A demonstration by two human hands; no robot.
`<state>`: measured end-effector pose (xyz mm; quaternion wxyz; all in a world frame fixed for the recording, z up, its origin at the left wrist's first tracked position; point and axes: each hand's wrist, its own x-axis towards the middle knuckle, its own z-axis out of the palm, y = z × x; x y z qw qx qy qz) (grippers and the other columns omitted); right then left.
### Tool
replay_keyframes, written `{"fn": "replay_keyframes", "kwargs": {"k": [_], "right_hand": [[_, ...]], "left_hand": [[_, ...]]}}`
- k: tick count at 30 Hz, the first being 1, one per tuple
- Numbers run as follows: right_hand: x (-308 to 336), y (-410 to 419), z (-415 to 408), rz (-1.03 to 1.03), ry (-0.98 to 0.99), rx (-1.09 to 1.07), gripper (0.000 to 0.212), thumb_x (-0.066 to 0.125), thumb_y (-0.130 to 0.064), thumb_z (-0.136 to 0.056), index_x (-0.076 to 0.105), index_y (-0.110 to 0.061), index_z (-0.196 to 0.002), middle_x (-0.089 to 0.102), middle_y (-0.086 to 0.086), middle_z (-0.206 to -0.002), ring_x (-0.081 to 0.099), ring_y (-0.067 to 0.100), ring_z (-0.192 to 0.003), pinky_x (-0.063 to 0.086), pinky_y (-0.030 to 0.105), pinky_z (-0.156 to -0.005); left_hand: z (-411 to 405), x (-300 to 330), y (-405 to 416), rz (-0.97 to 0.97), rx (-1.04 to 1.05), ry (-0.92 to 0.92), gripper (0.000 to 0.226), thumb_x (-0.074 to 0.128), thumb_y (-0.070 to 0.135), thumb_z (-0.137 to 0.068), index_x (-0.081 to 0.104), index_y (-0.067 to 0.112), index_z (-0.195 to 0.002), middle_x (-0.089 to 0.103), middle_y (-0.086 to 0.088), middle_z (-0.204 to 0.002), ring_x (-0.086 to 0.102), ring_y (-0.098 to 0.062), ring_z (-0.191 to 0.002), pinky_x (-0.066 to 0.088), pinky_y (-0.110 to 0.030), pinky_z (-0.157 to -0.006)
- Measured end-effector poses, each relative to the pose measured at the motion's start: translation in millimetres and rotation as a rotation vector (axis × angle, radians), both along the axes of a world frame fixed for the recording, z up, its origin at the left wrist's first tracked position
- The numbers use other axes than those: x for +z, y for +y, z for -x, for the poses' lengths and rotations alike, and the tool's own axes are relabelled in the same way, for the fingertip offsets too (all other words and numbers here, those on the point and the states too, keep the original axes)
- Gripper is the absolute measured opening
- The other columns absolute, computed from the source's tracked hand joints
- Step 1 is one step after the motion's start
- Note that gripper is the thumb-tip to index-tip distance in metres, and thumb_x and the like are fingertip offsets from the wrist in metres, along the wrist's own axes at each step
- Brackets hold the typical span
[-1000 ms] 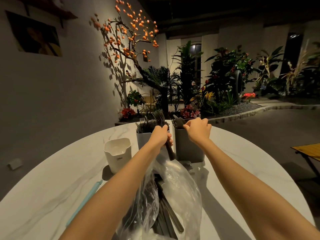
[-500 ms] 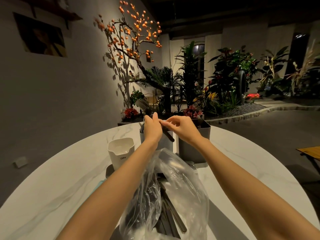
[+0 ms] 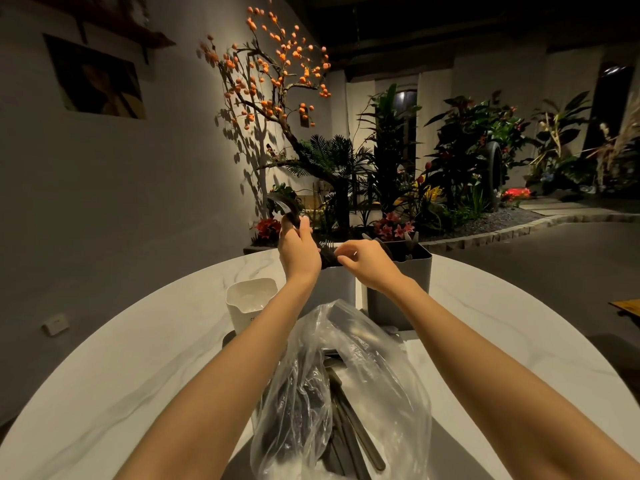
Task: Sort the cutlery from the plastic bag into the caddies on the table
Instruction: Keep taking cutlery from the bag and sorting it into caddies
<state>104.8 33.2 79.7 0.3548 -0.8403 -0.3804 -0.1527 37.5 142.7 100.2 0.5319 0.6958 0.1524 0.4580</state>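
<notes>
My left hand (image 3: 298, 249) grips a small bunch of dark forks (image 3: 284, 206), tines up, raised over the left grey caddy (image 3: 337, 289). My right hand (image 3: 369, 263) reaches in from the right, and its curled fingertips pinch the lower ends of those handles just above that caddy. More fork tines (image 3: 327, 243) stick out of it. The right grey caddy (image 3: 420, 271) holds other dark cutlery. An empty white caddy (image 3: 251, 299) stands at the left. Near me lies the clear plastic bag (image 3: 377, 368) with several dark pieces of cutlery (image 3: 349, 427) inside.
All of this sits on a round white marble table (image 3: 104, 375). A dark mat (image 3: 453, 455) lies under the bag. Behind the table stand planters with an orange-fruited tree (image 3: 277, 81) and leafy plants. A wooden table edge (image 3: 628, 306) shows at the far right.
My left hand has lifted the forks from beside the caddy up above its rim. My right hand left the right caddy and came across to the fork handles.
</notes>
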Motion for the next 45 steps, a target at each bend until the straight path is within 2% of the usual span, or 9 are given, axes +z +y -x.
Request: {"fn": "replay_keyframes", "kwargs": {"k": [3, 10, 16, 19, 24, 30, 35, 40, 45], "right_hand": [[-2, 1, -1, 0.017, 0.008, -0.011, 0.025, 0.052, -0.015, -0.096, 0.069, -0.011, -0.115, 0.069, 0.008, -0.114, 0.064, 0.019, -0.1, 0.051, 0.031, -0.088], [-1, 1, 1, 0.019, 0.024, -0.021, 0.028, 0.049, -0.014, -0.096, 0.066, -0.009, -0.118, 0.067, 0.008, -0.117, 0.062, 0.021, -0.103, 0.051, 0.035, -0.091], [-1, -1, 4, -0.109, 0.055, -0.07, 0.029, 0.048, -0.013, -0.095, 0.057, -0.011, -0.123, 0.064, 0.009, -0.117, 0.06, 0.021, -0.101, 0.051, 0.041, -0.088], [3, -3, 7, -0.166, 0.024, -0.012, 0.05, 0.047, -0.007, -0.093, 0.041, -0.015, -0.142, 0.053, 0.006, -0.135, 0.049, 0.02, -0.121, 0.045, 0.041, -0.098], [7, -1, 12, -0.003, 0.104, 0.123, 0.059, 0.039, 0.004, -0.093, 0.033, -0.012, -0.149, 0.039, 0.007, -0.151, 0.033, 0.02, -0.14, 0.028, 0.031, -0.113], [0, 4, 2, 0.218, 0.054, 0.069, 0.057, 0.036, -0.002, -0.095, 0.037, -0.022, -0.148, 0.042, 0.005, -0.149, 0.042, 0.026, -0.134, 0.037, 0.041, -0.109], [-2, 6, 11, 0.432, 0.002, 0.034, 0.066, 0.033, 0.0, -0.095, 0.018, -0.028, -0.153, 0.028, 0.005, -0.156, 0.017, 0.022, -0.145, 0.008, 0.043, -0.118], [-6, 2, 9, 0.221, -0.021, 0.09, 0.057, 0.045, 0.005, -0.085, 0.051, -0.021, -0.135, 0.056, 0.005, -0.131, 0.05, 0.024, -0.122, 0.043, 0.046, -0.101], [4, -9, 25, 0.044, -0.076, 0.028, 0.037, 0.052, -0.007, -0.094, 0.057, -0.01, -0.131, 0.061, 0.007, -0.129, 0.055, 0.021, -0.118, 0.045, 0.04, -0.101]], "left_hand": [[-4, -3, 5, -0.127, 0.015, 0.106, 0.033, 0.04, 0.036, -0.102, 0.059, 0.01, -0.105, 0.063, -0.012, -0.111, 0.062, -0.032, -0.099, 0.053, -0.048, -0.087], [-6, -10, 13, -0.346, 0.072, 0.335, 0.026, 0.055, 0.027, -0.098, 0.065, 0.004, -0.105, 0.068, -0.012, -0.099, 0.062, -0.03, -0.093, 0.042, -0.032, -0.07], [-10, -26, 14, -0.584, 0.164, 0.52, 0.023, 0.062, 0.033, -0.092, 0.07, 0.016, -0.105, 0.063, -0.007, -0.108, 0.046, -0.028, -0.111, 0.043, -0.042, -0.089], [-8, -29, 9, -0.601, 0.19, 0.482, 0.031, 0.065, 0.038, -0.089, 0.065, 0.019, -0.113, 0.059, -0.003, -0.116, 0.044, -0.026, -0.116, 0.037, -0.039, -0.092], [-6, -26, 6, -0.625, 0.175, 0.406, 0.035, 0.066, 0.032, -0.089, 0.058, 0.027, -0.122, 0.059, 0.0, -0.121, 0.043, -0.024, -0.114, 0.031, -0.036, -0.087], [1, -32, 12, -0.65, 0.15, 0.429, 0.025, 0.062, 0.035, -0.091, 0.065, 0.034, -0.117, 0.064, 0.006, -0.115, 0.042, -0.021, -0.116, 0.025, -0.034, -0.083], [5, -40, 18, -0.651, 0.108, 0.386, 0.03, 0.067, 0.029, -0.088, 0.061, 0.03, -0.117, 0.06, 0.007, -0.121, 0.042, -0.019, -0.117, 0.028, -0.035, -0.086], [10, -38, 21, -0.61, 0.081, 0.311, 0.021, 0.063, 0.026, -0.091, 0.065, 0.025, -0.111, 0.062, 0.005, -0.117, 0.046, -0.02, -0.116, 0.027, -0.034, -0.085], [18, -34, 16, -0.551, 0.033, 0.222, 0.016, 0.054, 0.028, -0.096, 0.068, 0.02, -0.098, 0.065, 0.003, -0.103, 0.053, -0.02, -0.103, 0.037, -0.038, -0.087]]}}
